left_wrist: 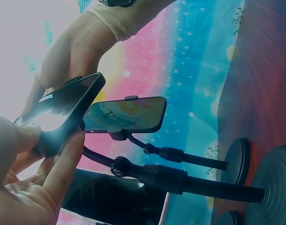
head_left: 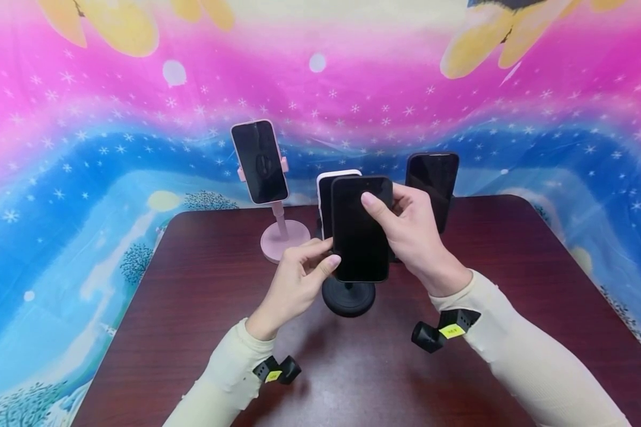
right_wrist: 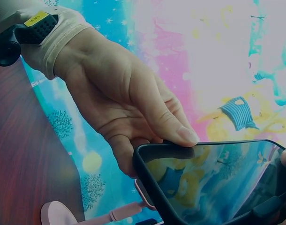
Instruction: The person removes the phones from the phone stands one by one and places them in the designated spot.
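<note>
Both hands are on a black smartphone [head_left: 360, 237], held upright with its dark screen facing the head camera. My left hand [head_left: 294, 279] pinches its lower left edge, thumb in front and fingers beside and behind. The right hand [head_left: 416, 237] grips the upper right side, thumb across the screen and fingers behind. A black phone stand [head_left: 349, 301] has its round base below the phone. In the left wrist view its bent neck [left_wrist: 98, 157] reaches up to the phone's back, where the holder is mostly hidden. The right wrist view shows the left thumb [right_wrist: 183, 133] on the phone's edge.
A pink stand [head_left: 285, 240] at back left carries an upright phone [head_left: 260, 161]. Behind the held phone, a white-edged phone [head_left: 339, 174] is partly covered. Another black phone [head_left: 432, 178] stands at back right. Patterned cloth [head_left: 320, 118] surrounds the dark wooden table [head_left: 192, 296].
</note>
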A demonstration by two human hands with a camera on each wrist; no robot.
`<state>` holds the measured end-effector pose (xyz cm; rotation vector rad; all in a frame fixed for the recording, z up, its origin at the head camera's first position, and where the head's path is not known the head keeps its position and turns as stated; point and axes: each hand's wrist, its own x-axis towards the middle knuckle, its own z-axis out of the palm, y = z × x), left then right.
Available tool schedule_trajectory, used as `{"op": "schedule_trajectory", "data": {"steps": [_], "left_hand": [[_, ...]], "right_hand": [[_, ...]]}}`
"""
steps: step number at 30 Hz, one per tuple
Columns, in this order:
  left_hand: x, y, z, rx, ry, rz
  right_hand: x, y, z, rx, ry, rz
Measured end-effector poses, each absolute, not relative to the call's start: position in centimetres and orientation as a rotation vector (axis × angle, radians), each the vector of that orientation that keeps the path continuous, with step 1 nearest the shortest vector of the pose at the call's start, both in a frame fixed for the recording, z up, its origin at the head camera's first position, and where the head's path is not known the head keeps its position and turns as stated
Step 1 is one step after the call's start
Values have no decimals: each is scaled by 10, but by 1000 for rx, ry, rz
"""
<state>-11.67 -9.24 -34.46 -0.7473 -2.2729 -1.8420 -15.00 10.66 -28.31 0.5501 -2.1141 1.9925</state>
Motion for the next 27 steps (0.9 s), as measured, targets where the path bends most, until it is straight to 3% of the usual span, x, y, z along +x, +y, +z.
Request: {"op": "schedule_trajectory", "data": {"steps": [27], "left_hand": [[-117,-93,-344,-763,-2251,-1883]], "right_hand": [[-153,105,-277,527,-2125,1946]]}}
